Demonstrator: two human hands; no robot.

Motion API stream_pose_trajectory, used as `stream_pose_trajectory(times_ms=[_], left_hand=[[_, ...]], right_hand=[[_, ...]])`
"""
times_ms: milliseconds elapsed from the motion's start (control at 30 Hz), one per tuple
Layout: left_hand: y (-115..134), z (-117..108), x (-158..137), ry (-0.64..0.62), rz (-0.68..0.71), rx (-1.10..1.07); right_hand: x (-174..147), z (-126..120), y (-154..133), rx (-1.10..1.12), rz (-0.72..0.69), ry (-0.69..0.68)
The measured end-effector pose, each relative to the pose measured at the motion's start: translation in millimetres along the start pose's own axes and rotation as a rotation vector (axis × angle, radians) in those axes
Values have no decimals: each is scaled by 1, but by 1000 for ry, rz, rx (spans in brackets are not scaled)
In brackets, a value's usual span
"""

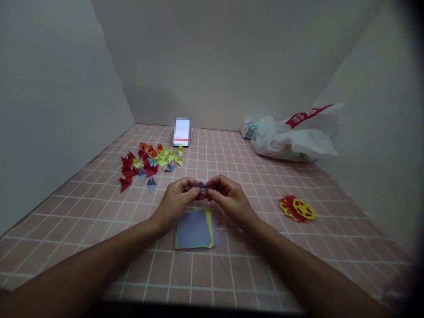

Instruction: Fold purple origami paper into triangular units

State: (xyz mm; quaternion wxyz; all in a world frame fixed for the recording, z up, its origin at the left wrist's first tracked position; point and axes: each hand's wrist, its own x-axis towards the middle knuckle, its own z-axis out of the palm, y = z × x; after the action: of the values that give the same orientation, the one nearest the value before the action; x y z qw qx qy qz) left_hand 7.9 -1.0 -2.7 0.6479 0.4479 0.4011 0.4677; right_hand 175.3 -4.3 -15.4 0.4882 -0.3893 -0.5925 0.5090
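Note:
Between my two hands is a small piece of folded purple paper (pixel 201 186), pinched above the table. My left hand (pixel 180 196) grips its left side with thumb and fingers closed. On its right side, my right hand (pixel 228 196) pinches the paper too; the fingertips of both hands nearly meet. Part of the fold is hidden by the fingers. Just below the hands lies a stack of square coloured paper (pixel 194 229), with a purple-blue sheet on top and yellow edges showing.
Several folded paper cranes (pixel 150 161) in red, orange, yellow and purple lie at the left. A phone (pixel 182 131) stands at the back. To the right are a white plastic bag (pixel 288 139), a tissue pack (pixel 247 129) and red and yellow paper cutouts (pixel 298 209).

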Motion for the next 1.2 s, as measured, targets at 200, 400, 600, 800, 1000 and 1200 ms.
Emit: stream_pose_trajectory(times_ms=[200,400,600,800,1000,1200], left_hand=[[-1,0,1,-13,-36,-18],[-5,-3,2,-46,-137,-173],[-2,-2,2,-53,-163,-214],[-3,-1,2,-48,-149,-161],[-2,-1,1,-13,-88,-72],[-3,-2,1,-17,-43,5]], right_hand=[[-1,1,0,-50,3,3],[0,-2,2,-90,-123,58],[-1,-2,2,-210,-210,10],[-1,-3,1,-368,-268,15],[-1,-2,-3,-414,-238,29],[-2,-1,-3,-468,-249,47]])
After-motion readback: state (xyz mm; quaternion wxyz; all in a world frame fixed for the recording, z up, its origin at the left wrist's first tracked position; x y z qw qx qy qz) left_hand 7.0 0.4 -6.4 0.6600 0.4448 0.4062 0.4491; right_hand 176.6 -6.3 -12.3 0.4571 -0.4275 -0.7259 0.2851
